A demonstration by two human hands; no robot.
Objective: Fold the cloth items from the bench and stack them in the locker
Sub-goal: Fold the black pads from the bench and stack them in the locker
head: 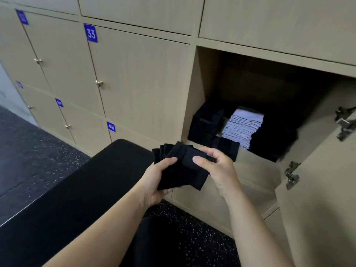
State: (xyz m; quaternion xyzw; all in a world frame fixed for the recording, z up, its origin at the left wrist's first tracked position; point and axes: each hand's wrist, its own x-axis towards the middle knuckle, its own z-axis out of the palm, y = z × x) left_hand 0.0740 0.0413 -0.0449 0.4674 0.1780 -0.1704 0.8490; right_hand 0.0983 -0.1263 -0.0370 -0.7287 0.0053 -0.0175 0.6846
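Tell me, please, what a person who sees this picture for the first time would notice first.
The eye falls first on the centre, where the left hand and the right hand grip a fanned bundle of folded black cloths above the end of the black bench. Behind them on the right is the open locker, where a pale stack of folded cloths lies beside a black stack.

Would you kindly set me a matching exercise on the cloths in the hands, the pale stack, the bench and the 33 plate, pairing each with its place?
1 black cloths
2 pale stack
3 bench
4 33 plate

A on a shut locker door
B in the open locker
C gripped by left hand and right hand
D standing on the speckled floor

Pairs: 1-C, 2-B, 3-D, 4-A
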